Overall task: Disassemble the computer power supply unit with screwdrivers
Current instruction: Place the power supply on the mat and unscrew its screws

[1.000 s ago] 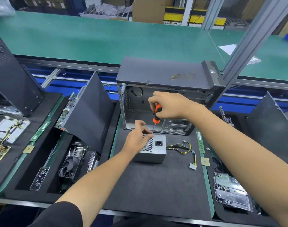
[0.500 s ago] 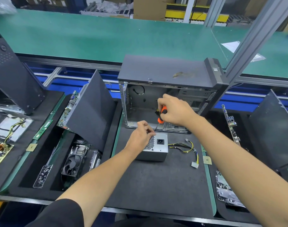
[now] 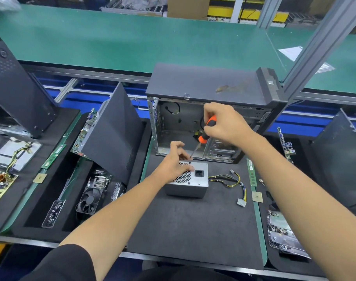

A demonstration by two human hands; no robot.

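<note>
Head view showed the right hand (image 3: 223,124) gripping the orange-and-black screwdriver (image 3: 205,131), tip at a top screw of the closed grey metal power supply box (image 3: 188,181) mid-mat, left hand (image 3: 174,165) resting curled on it, disassembly barely begun

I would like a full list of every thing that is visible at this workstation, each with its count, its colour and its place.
Power supply unit: one, grey metal, centre of the black mat.
Screwdriver: one, orange and black handle, tip down at the unit's far top edge.
Cable bundle: one, yellow and black with a white plug, right of the unit.
Computer case: one, dark grey, open, behind the unit.
Side panel: one, black, leaning left of the case.
Cooling fan: one, black, in the left tray.
Memory stick: one, green, right mat edge.
Black mat: one, centre of the bench.
Left hand: rests on the unit.
Right hand: grips the screwdriver.
</note>
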